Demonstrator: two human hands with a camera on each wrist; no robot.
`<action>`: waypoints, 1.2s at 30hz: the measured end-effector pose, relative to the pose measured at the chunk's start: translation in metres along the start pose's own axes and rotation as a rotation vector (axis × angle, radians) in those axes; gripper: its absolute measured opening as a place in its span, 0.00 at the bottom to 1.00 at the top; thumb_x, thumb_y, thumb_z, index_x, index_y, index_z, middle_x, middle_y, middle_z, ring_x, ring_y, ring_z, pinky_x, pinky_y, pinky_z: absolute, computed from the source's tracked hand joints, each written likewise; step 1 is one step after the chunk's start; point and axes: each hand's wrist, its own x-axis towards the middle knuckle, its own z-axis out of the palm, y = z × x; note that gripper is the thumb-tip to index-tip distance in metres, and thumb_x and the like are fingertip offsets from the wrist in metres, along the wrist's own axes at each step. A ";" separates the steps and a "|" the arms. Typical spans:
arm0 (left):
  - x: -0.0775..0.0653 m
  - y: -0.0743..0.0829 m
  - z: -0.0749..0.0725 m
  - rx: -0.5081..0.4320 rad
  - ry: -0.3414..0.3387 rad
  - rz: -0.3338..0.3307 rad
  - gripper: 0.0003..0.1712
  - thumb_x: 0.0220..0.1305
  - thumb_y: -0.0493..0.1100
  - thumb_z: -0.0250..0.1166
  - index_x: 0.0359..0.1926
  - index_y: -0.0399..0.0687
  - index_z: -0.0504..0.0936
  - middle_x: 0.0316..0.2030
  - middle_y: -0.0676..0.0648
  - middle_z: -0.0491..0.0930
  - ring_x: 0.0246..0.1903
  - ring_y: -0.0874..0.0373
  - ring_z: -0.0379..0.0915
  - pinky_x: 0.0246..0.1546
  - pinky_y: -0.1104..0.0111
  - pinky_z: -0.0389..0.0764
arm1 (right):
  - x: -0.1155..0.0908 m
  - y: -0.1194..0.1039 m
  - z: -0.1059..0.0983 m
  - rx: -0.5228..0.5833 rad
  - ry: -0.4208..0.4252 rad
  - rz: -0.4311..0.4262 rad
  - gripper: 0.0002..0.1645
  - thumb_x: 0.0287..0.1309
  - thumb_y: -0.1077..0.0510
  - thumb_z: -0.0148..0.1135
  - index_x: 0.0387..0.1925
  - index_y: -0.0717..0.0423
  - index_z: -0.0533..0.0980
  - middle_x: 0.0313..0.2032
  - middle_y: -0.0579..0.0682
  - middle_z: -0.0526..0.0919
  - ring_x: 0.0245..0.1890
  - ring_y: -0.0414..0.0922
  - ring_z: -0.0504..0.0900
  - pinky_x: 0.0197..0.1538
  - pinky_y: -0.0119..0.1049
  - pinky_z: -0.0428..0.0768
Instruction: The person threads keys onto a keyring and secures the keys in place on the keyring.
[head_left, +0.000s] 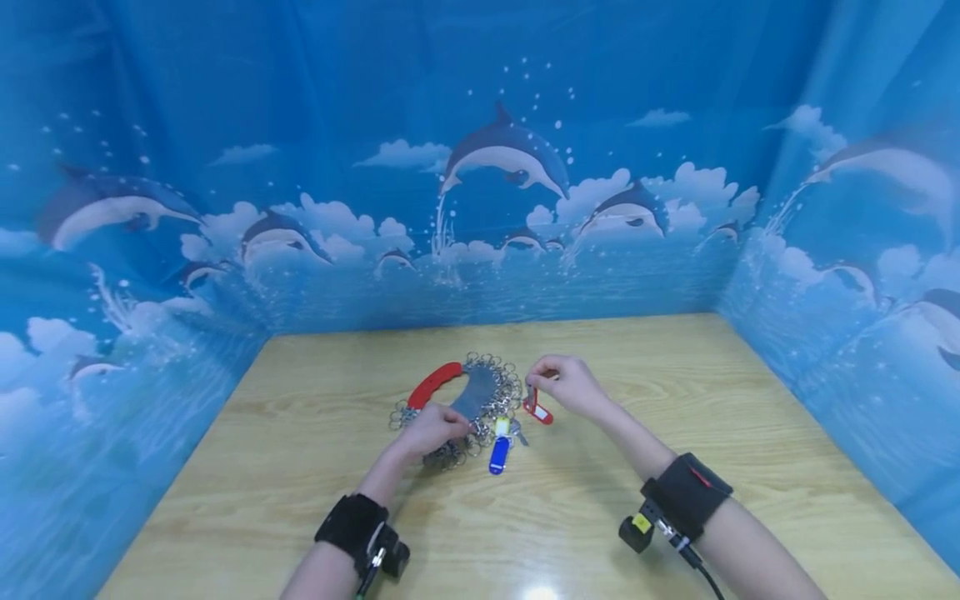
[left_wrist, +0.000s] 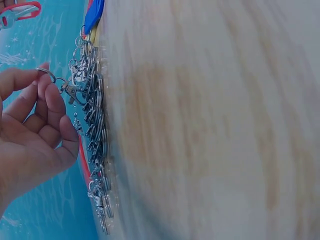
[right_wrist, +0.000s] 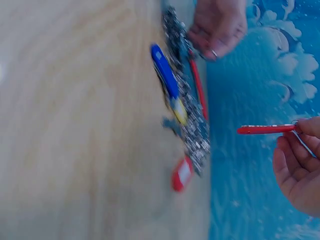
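A large key-holder ring with a red handle (head_left: 435,383), a grey plate (head_left: 480,390) and several metal clips (left_wrist: 95,115) around its rim lies on the table. My left hand (head_left: 435,429) is over its near side, pinching a small split ring (left_wrist: 46,73) joined to one of the clips. To the right of the holder, my right hand (head_left: 568,385) pinches a red key tag (right_wrist: 267,129) by its ring end, raised above the table. A second red tag (right_wrist: 182,174) lies beside the clips. The key on the held tag is only partly visible.
A blue key tag (head_left: 498,456) and a yellow one (head_left: 502,427) lie at the holder's near right side, with a key (head_left: 517,432) beside them. The wooden table (head_left: 637,517) meets a dolphin-printed curtain (head_left: 495,292) at the back and sides.
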 end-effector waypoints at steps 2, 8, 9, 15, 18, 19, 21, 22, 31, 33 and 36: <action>0.001 0.001 0.000 -0.011 0.008 0.003 0.10 0.60 0.43 0.62 0.37 0.41 0.84 0.37 0.48 0.81 0.33 0.58 0.74 0.36 0.65 0.75 | 0.000 -0.001 0.010 0.012 -0.006 -0.007 0.06 0.56 0.61 0.61 0.33 0.61 0.79 0.30 0.46 0.81 0.34 0.45 0.78 0.41 0.41 0.75; 0.001 0.001 0.000 -0.001 0.025 0.021 0.11 0.61 0.43 0.61 0.36 0.40 0.84 0.39 0.46 0.81 0.33 0.57 0.75 0.38 0.62 0.76 | -0.001 0.001 0.034 0.058 -0.011 -0.009 0.05 0.55 0.62 0.61 0.32 0.62 0.79 0.30 0.47 0.82 0.34 0.44 0.79 0.39 0.38 0.76; 0.001 0.001 0.001 0.007 0.032 0.022 0.11 0.61 0.43 0.61 0.36 0.40 0.85 0.39 0.46 0.81 0.32 0.58 0.75 0.37 0.62 0.76 | 0.000 0.002 0.037 0.077 -0.015 0.003 0.05 0.55 0.62 0.62 0.32 0.62 0.79 0.30 0.47 0.81 0.34 0.43 0.79 0.39 0.37 0.76; 0.002 0.005 0.004 0.068 0.089 -0.043 0.08 0.56 0.43 0.64 0.32 0.44 0.85 0.31 0.51 0.81 0.19 0.61 0.67 0.24 0.67 0.72 | 0.002 0.002 0.053 0.151 -0.035 0.064 0.06 0.55 0.63 0.62 0.33 0.63 0.79 0.30 0.47 0.80 0.34 0.43 0.79 0.39 0.35 0.77; 0.001 0.009 0.005 0.091 0.111 -0.060 0.08 0.55 0.42 0.64 0.33 0.44 0.85 0.28 0.52 0.80 0.18 0.61 0.67 0.23 0.68 0.71 | 0.003 0.001 0.060 0.168 -0.029 0.066 0.05 0.55 0.64 0.61 0.33 0.64 0.79 0.30 0.48 0.80 0.33 0.43 0.79 0.38 0.35 0.77; 0.001 0.010 0.005 0.098 0.119 -0.061 0.08 0.55 0.41 0.64 0.33 0.43 0.85 0.27 0.52 0.79 0.18 0.60 0.67 0.23 0.68 0.70 | 0.003 0.001 0.061 0.166 -0.025 0.065 0.05 0.55 0.65 0.61 0.33 0.65 0.79 0.30 0.48 0.80 0.33 0.43 0.79 0.39 0.35 0.77; -0.001 0.013 0.006 0.111 0.134 -0.058 0.07 0.54 0.41 0.64 0.32 0.42 0.85 0.25 0.51 0.79 0.19 0.60 0.67 0.22 0.69 0.70 | 0.003 0.001 0.064 0.142 -0.015 0.052 0.05 0.54 0.65 0.61 0.32 0.64 0.79 0.29 0.48 0.80 0.32 0.43 0.79 0.38 0.36 0.77; -0.001 0.013 0.006 0.121 0.139 -0.047 0.07 0.53 0.40 0.64 0.31 0.42 0.85 0.24 0.51 0.79 0.18 0.60 0.67 0.22 0.69 0.70 | 0.004 0.001 0.066 0.116 -0.011 0.046 0.05 0.54 0.64 0.61 0.32 0.63 0.79 0.30 0.47 0.80 0.32 0.42 0.78 0.38 0.35 0.77; -0.003 0.014 0.009 0.214 0.157 0.048 0.08 0.53 0.39 0.62 0.21 0.41 0.83 0.13 0.51 0.74 0.12 0.65 0.58 0.16 0.73 0.61 | 0.005 -0.009 0.075 -0.177 -0.022 -0.076 0.04 0.54 0.63 0.62 0.30 0.59 0.81 0.27 0.47 0.81 0.26 0.39 0.76 0.33 0.32 0.75; -0.003 0.013 0.010 0.244 0.168 0.074 0.10 0.52 0.39 0.62 0.18 0.41 0.82 0.10 0.54 0.70 0.11 0.65 0.55 0.15 0.74 0.58 | 0.006 -0.009 0.078 -0.193 -0.042 -0.103 0.03 0.53 0.63 0.63 0.30 0.60 0.81 0.28 0.47 0.81 0.27 0.39 0.76 0.33 0.32 0.75; -0.004 0.013 0.011 0.265 0.179 0.092 0.12 0.52 0.39 0.61 0.15 0.41 0.80 0.07 0.58 0.63 0.10 0.66 0.53 0.14 0.75 0.55 | 0.005 -0.008 0.083 -0.241 -0.049 -0.150 0.02 0.52 0.62 0.64 0.28 0.58 0.81 0.27 0.46 0.80 0.29 0.40 0.76 0.34 0.32 0.75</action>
